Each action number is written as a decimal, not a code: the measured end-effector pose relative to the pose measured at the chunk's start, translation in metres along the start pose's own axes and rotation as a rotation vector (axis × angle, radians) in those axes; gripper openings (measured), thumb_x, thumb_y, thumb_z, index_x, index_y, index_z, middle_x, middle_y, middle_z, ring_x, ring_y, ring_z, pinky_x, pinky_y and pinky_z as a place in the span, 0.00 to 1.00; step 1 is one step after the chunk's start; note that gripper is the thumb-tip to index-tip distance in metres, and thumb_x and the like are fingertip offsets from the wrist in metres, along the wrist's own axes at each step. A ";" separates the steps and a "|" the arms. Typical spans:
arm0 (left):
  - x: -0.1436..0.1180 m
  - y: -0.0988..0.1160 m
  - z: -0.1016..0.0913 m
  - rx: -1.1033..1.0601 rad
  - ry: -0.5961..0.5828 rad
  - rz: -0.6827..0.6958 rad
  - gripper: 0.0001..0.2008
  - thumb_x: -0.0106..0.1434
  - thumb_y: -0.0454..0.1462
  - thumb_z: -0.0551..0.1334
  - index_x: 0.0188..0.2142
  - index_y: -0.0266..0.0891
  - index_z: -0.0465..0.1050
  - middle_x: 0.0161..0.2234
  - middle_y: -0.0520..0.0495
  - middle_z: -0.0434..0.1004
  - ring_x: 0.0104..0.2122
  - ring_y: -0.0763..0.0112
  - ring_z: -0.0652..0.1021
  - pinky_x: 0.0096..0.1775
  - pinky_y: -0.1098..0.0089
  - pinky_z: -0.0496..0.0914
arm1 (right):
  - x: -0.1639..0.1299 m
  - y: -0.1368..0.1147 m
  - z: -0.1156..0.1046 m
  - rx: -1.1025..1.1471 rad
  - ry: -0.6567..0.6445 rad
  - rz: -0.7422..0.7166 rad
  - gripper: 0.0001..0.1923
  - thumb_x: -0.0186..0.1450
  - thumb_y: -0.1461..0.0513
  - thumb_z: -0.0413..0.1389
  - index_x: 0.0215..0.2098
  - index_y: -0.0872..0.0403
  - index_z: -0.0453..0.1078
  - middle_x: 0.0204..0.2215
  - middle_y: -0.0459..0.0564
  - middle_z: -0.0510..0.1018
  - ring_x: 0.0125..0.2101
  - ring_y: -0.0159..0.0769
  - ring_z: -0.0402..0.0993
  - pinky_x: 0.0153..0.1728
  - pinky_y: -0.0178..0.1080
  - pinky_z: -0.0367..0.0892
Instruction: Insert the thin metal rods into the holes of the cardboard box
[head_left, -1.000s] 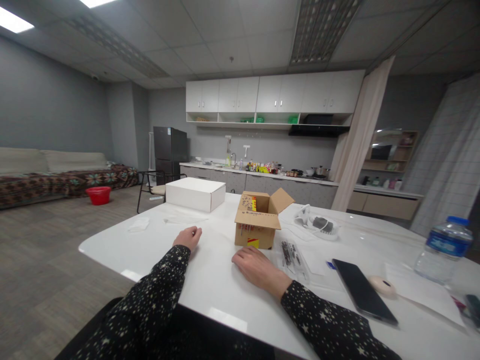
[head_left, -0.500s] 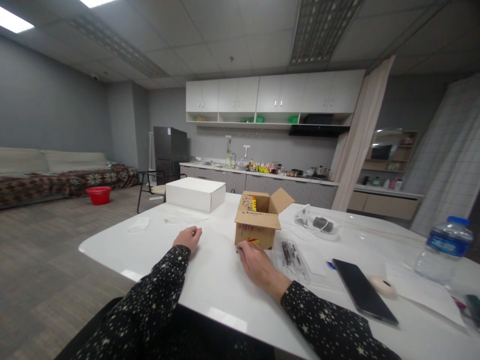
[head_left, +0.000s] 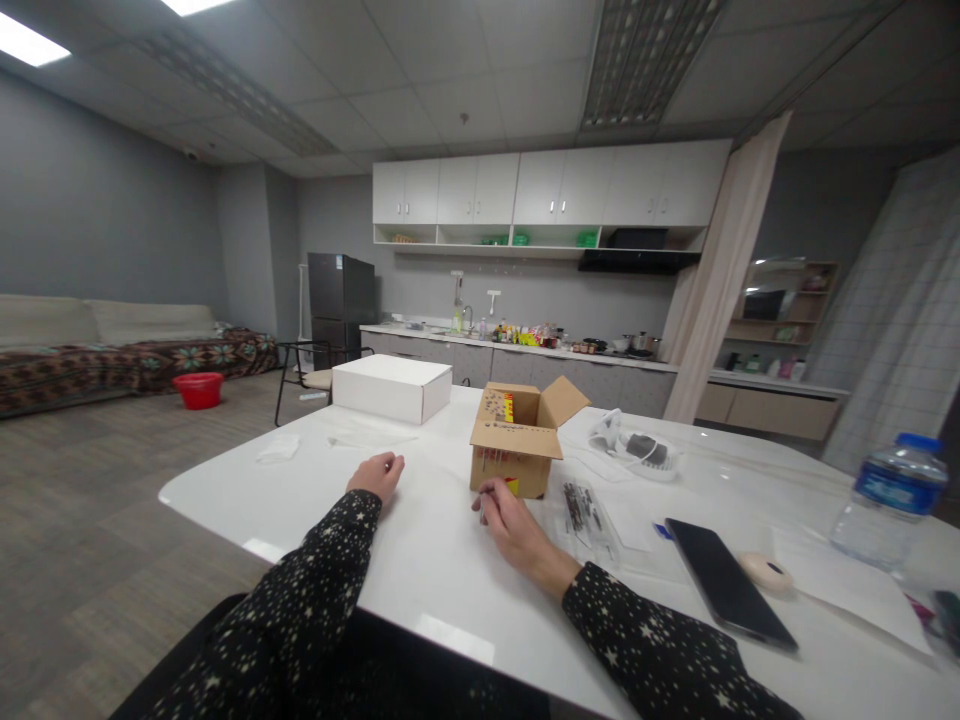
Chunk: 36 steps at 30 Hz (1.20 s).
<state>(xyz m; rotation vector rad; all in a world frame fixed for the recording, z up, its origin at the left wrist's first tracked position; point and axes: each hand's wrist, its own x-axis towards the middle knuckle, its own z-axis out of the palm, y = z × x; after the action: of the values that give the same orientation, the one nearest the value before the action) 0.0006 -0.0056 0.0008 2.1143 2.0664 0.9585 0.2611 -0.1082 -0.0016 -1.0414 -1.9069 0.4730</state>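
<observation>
Where the white tabletop (head_left: pixel 420 560) fills the lower view, both starred sleeves lie across it. A closed white box (head_left: pixel 391 388) stands at its far left side. Near the middle stands an open cardboard box (head_left: pixel 517 443), flaps raised, with a red and yellow label low on its near face. A water bottle (head_left: pixel 887 500) stands at the far right, well apart from the boxes. A dark phone (head_left: pixel 726 583) lies flat to the right of the cardboard box, with a clear packet of small dark parts (head_left: pixel 583 508) between them. The right hand (head_left: pixel 510 518) rests just in front of the cardboard box, fingertips at its lower edge, fingers bent, grasping nothing visible. The left hand (head_left: pixel 377 474) rests loosely curled on the tabletop, holding nothing.
</observation>
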 end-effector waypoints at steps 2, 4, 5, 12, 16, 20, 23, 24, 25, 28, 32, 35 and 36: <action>0.000 -0.001 0.000 0.001 0.002 0.004 0.18 0.63 0.46 0.48 0.22 0.41 0.64 0.24 0.49 0.71 0.27 0.69 0.70 0.30 0.73 0.58 | 0.000 -0.002 -0.001 -0.002 -0.012 -0.002 0.06 0.68 0.61 0.42 0.39 0.52 0.59 0.30 0.48 0.73 0.30 0.34 0.69 0.34 0.39 0.63; 0.001 -0.001 0.001 -0.001 0.001 0.007 0.18 0.63 0.46 0.48 0.22 0.41 0.64 0.24 0.49 0.72 0.27 0.69 0.70 0.31 0.73 0.58 | -0.001 -0.003 -0.001 -0.001 -0.024 -0.004 0.05 0.68 0.62 0.42 0.38 0.52 0.59 0.30 0.47 0.73 0.30 0.34 0.69 0.34 0.39 0.63; 0.001 -0.001 0.001 -0.003 0.001 0.009 0.18 0.63 0.46 0.47 0.22 0.41 0.64 0.24 0.49 0.71 0.27 0.69 0.70 0.31 0.73 0.58 | -0.001 -0.002 -0.001 0.005 -0.027 -0.003 0.05 0.68 0.62 0.42 0.39 0.51 0.59 0.30 0.47 0.73 0.30 0.34 0.69 0.34 0.38 0.63; 0.001 -0.002 0.001 -0.021 -0.002 0.010 0.19 0.62 0.47 0.47 0.22 0.41 0.63 0.24 0.49 0.71 0.27 0.68 0.70 0.31 0.72 0.58 | -0.001 0.007 0.004 0.066 -0.048 0.012 0.06 0.67 0.63 0.42 0.40 0.51 0.59 0.30 0.47 0.73 0.27 0.32 0.68 0.31 0.37 0.64; 0.000 -0.001 0.001 -0.024 0.001 0.011 0.18 0.62 0.47 0.47 0.22 0.41 0.63 0.24 0.48 0.71 0.27 0.68 0.70 0.31 0.73 0.59 | -0.002 0.005 0.003 0.076 -0.055 0.013 0.06 0.67 0.63 0.43 0.40 0.51 0.59 0.30 0.47 0.72 0.28 0.33 0.68 0.31 0.37 0.65; 0.000 -0.002 0.001 -0.027 -0.002 0.011 0.19 0.62 0.47 0.47 0.22 0.41 0.63 0.23 0.49 0.71 0.27 0.68 0.70 0.30 0.73 0.58 | -0.002 0.004 0.002 0.074 -0.055 0.013 0.06 0.67 0.63 0.43 0.40 0.51 0.59 0.30 0.47 0.73 0.29 0.33 0.68 0.32 0.37 0.65; 0.001 -0.002 0.001 -0.017 0.002 0.015 0.19 0.62 0.47 0.47 0.22 0.41 0.64 0.24 0.48 0.71 0.27 0.68 0.70 0.30 0.73 0.58 | -0.002 0.004 0.002 0.073 -0.055 0.014 0.06 0.67 0.63 0.43 0.40 0.52 0.59 0.30 0.48 0.72 0.29 0.33 0.68 0.33 0.37 0.65; 0.001 -0.003 0.002 -0.011 0.002 0.015 0.19 0.62 0.47 0.47 0.22 0.41 0.64 0.24 0.48 0.72 0.27 0.68 0.70 0.30 0.73 0.58 | -0.002 0.004 0.002 0.072 -0.056 0.014 0.06 0.67 0.63 0.43 0.41 0.52 0.60 0.31 0.48 0.72 0.30 0.34 0.68 0.33 0.37 0.65; 0.001 -0.003 0.002 -0.005 0.000 0.012 0.19 0.62 0.47 0.47 0.22 0.41 0.64 0.24 0.48 0.72 0.27 0.68 0.70 0.30 0.73 0.58 | -0.002 0.004 0.002 0.073 -0.057 0.016 0.06 0.67 0.63 0.43 0.41 0.52 0.60 0.30 0.48 0.72 0.30 0.34 0.68 0.33 0.37 0.65; 0.002 -0.003 0.003 0.003 0.001 0.008 0.19 0.62 0.47 0.47 0.22 0.41 0.64 0.24 0.48 0.72 0.27 0.68 0.70 0.30 0.73 0.58 | -0.002 0.003 0.002 0.080 -0.064 0.023 0.06 0.67 0.62 0.44 0.41 0.51 0.60 0.30 0.47 0.72 0.31 0.34 0.69 0.33 0.37 0.65; 0.002 -0.004 0.003 -0.003 0.007 0.009 0.18 0.62 0.47 0.48 0.22 0.41 0.65 0.24 0.48 0.72 0.27 0.68 0.71 0.30 0.73 0.59 | -0.002 0.004 0.003 0.081 -0.069 0.033 0.06 0.67 0.61 0.45 0.41 0.52 0.61 0.29 0.47 0.72 0.31 0.34 0.69 0.34 0.37 0.65; 0.002 -0.004 0.003 -0.009 0.013 0.010 0.19 0.62 0.46 0.48 0.22 0.41 0.65 0.25 0.48 0.73 0.27 0.68 0.71 0.30 0.73 0.59 | -0.002 0.005 0.003 0.078 -0.080 0.041 0.07 0.67 0.61 0.45 0.43 0.52 0.61 0.28 0.46 0.73 0.31 0.34 0.70 0.35 0.37 0.65; 0.001 -0.004 0.002 -0.010 0.014 0.010 0.19 0.62 0.46 0.48 0.22 0.41 0.66 0.25 0.48 0.73 0.27 0.68 0.71 0.30 0.73 0.59 | -0.002 0.005 0.003 0.079 -0.086 0.041 0.07 0.67 0.61 0.45 0.43 0.52 0.61 0.28 0.46 0.73 0.31 0.34 0.70 0.35 0.37 0.65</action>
<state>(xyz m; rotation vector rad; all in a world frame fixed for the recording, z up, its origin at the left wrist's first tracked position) -0.0022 -0.0029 -0.0023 2.1213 2.0551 0.9853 0.2615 -0.1070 -0.0078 -1.0251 -1.9292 0.6210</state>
